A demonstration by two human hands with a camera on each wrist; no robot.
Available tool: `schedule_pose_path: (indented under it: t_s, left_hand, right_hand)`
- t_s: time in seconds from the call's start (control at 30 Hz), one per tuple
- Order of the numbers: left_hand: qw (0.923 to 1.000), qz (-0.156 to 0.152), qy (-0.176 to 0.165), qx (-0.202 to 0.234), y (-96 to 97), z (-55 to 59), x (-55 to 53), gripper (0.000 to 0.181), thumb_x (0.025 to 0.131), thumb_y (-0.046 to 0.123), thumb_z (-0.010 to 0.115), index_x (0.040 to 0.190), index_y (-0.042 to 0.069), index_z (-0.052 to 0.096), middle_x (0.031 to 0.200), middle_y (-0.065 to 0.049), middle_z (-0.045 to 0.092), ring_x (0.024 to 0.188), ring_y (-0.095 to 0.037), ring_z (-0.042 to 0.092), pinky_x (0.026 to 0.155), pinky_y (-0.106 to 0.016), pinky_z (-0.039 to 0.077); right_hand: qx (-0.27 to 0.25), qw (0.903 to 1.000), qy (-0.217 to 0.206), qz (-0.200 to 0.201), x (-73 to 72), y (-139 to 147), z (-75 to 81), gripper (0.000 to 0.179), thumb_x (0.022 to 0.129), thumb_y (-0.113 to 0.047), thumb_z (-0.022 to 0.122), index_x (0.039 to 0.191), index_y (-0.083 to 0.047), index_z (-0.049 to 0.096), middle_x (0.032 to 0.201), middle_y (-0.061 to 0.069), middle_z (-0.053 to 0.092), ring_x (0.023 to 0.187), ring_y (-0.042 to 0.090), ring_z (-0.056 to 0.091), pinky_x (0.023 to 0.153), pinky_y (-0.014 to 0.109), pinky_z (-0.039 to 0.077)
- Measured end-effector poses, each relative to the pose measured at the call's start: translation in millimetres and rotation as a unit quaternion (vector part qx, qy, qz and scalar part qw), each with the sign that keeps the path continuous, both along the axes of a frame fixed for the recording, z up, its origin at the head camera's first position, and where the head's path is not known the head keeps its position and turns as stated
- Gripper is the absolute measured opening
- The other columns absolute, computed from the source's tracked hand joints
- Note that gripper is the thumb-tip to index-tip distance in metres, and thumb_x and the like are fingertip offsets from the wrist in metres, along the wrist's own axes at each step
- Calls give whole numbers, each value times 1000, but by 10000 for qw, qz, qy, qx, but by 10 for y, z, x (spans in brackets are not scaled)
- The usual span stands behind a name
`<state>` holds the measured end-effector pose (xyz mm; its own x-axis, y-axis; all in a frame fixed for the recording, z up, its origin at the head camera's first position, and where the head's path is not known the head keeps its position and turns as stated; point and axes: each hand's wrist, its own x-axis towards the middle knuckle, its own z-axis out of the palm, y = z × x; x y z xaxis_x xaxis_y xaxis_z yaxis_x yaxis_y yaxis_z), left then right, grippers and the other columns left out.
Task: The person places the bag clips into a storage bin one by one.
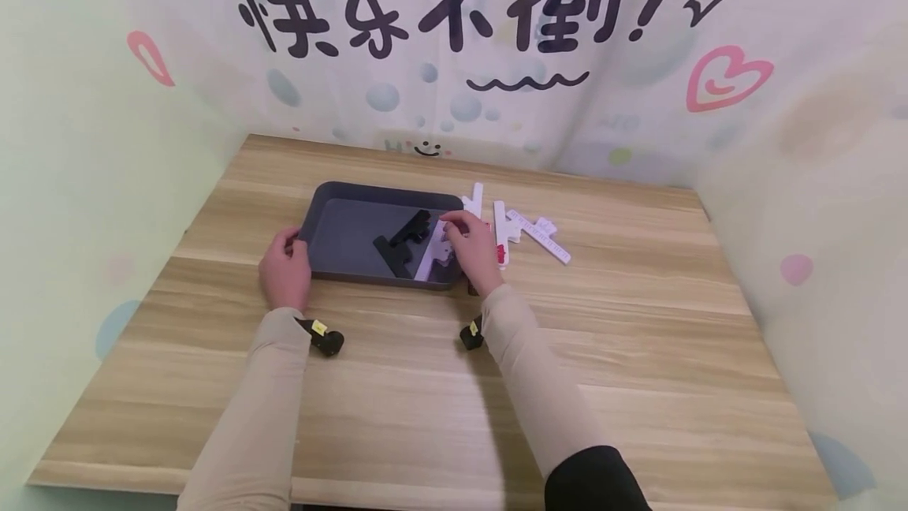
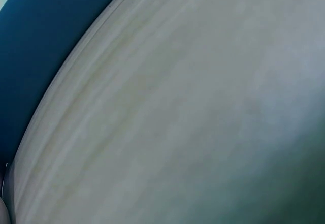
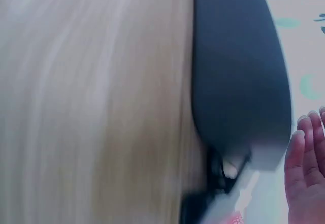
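Note:
My left hand [image 1: 285,268] grips the left rim of a dark grey rectangular tray [image 1: 347,231]. Over the tray's right end is my right hand [image 1: 474,247], its fingertips close to the top of a white long-bar clip [image 1: 428,255] lying inside. In the right wrist view the fingers [image 3: 308,158] look straight, near the tray's blurred wall. Left of the white clip, black long-bar clips [image 1: 403,244] lie in the tray. The left wrist view is filled mostly by the blurred table and the dark tray wall [image 2: 51,46].
Several white clips lie on the wooden table [image 1: 638,322] just right of the tray, one with ruler-like marks [image 1: 542,239] and one with a red patch [image 1: 500,219]. A printed cloth [image 1: 454,101] stands behind the table. Small black cameras [image 1: 326,337] sit at both wrists.

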<state>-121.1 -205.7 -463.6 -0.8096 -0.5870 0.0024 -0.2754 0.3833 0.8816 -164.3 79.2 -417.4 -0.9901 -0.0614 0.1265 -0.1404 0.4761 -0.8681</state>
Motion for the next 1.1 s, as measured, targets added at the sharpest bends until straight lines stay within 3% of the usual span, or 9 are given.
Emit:
schedule_pose_path:
  t_s: [0.13, 0.4, 0.73, 0.83, 1.1]
  left_hand:
    - [10000, 9, -24, 33, -11, -1, 10, 35, 89, 26, 41, 119, 20, 57, 111, -1, 59, 95, -13, 53, 81, -30, 42]
    - [10000, 0, -42, 15, 2, -6, 8, 36, 88, 26, 41, 119, 19, 57, 111, -2, 59, 96, -14, 53, 82, -30, 42]
    - [10000, 10, -7, 86, -5, 13, -2, 35, 88, 25, 41, 119, 19, 57, 108, -1, 60, 93, -12, 53, 79, -28, 42]
    - [10000, 3, 26, 90, -4, 24, 0, 35, 88, 25, 41, 118, 19, 57, 108, -1, 60, 94, -13, 53, 79, -28, 42]
    - [10000, -4, -6, 86, 8, 37, 20, 35, 88, 24, 42, 119, 18, 57, 108, -2, 59, 94, -14, 53, 79, -29, 43]
  right_hand:
    - [-45, 9997, 36, -249, 22, 170, 1, 18, 86, -17, 55, 101, -15, 64, 97, -1, 61, 84, 11, 55, 70, 28, 46]
    - [-195, 9967, -630, -470, 99, 617, -27, 25, 88, -21, 54, 111, -11, 59, 109, 2, 54, 90, 18, 53, 72, 34, 48]
    - [-450, 9886, -1070, -959, 217, 955, -165, 27, 87, -26, 54, 111, -16, 59, 101, 3, 58, 84, 19, 56, 70, 33, 47]
    - [-742, 9875, -1067, -890, 239, 993, -234, 29, 87, -26, 55, 114, -15, 59, 101, 5, 59, 82, 21, 58, 69, 33, 47]
    - [-1543, 9810, -1129, -337, 280, 1019, -352, 38, 87, -18, 56, 125, -13, 51, 124, 6, 50, 84, 26, 59, 71, 33, 51]
